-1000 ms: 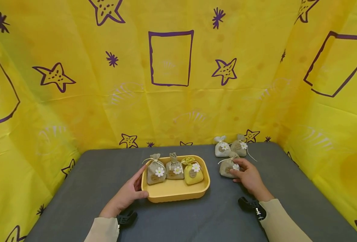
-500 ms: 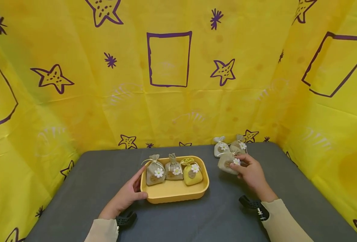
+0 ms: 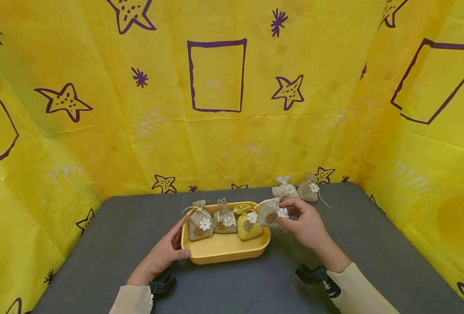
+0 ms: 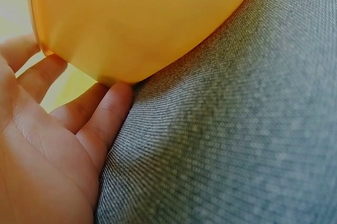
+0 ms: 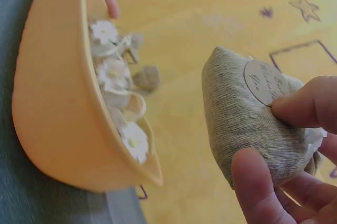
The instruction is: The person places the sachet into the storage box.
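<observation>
Nearest the person, two cream sleeves reach forward over the grey table (image 3: 98, 244). The left hand (image 3: 162, 255) rests at the near-left corner of the yellow tray (image 3: 224, 250): its thumb lies along the tray's front rim and its straight fingers press against the left wall, which the left wrist view confirms, with the fingertips (image 4: 113, 103) tucked under the tray's curved side where it meets the cloth.

The right hand (image 3: 307, 226) is raised just beside the tray's right end and pinches a beige sachet (image 3: 270, 213), thumb below and fingers curled over the front of the bag. The sachet is off the table, held at the tray's right rim beside the far-right corner. In the right wrist view its round tag (image 5: 266, 82) sits under a fingertip, and the tray's rim lies to the left, apart from the bag.

Inside the tray, along its far wall, stand three sachets in a row: a grey one with a daisy (image 3: 198, 221), a second grey one (image 3: 224, 218), and a yellow one (image 3: 249, 224).

Further back on the table, near the yellow backdrop (image 3: 216, 131), are a white sachet (image 3: 286, 185) and a grey-brown sachet (image 3: 308, 188), close together.
</observation>
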A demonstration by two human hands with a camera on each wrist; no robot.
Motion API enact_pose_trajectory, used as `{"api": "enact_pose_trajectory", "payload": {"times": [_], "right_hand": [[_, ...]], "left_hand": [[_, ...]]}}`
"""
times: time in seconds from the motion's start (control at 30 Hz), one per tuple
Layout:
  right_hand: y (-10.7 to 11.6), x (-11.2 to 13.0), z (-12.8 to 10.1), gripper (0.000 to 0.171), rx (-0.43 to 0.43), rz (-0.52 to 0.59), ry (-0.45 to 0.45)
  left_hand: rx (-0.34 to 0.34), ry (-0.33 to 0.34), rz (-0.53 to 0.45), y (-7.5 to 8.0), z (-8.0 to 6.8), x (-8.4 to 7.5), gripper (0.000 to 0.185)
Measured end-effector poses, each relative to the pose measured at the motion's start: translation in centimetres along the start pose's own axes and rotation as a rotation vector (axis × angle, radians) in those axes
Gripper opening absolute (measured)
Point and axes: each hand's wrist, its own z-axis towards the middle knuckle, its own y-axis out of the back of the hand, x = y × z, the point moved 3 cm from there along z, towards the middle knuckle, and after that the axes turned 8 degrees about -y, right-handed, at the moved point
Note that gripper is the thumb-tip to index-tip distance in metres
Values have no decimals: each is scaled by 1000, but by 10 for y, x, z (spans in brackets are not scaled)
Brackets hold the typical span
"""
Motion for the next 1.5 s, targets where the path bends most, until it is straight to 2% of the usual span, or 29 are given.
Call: {"api": "enact_pose_trajectory", "payload": {"times": [0.2,0.5,0.77,0.9,1.17,1.27,1.5], "right_hand": [[-25,12,0,29,56,-11,-16],[-79,24,5,26,90,-84,3],[-127,25,9,27,246,54,-77],[-145,26,11,26,299,56,-93],[-162,34,13,26,312,-50,-58],[-166,36,14,25,320,-60,-39],[-171,36,17,26,347,-62,-63]], "left_hand": [[2,4,22,0,0,1,100],[8,-2,14,2,0,1,100],[6,-1,31,3,0,1,100],[3,12,38,2,0,0,99],[0,17,45,2,0,0,97],[0,11,39,2,-1,-1,98],[5,3,45,2,-1,-1,99]]}}
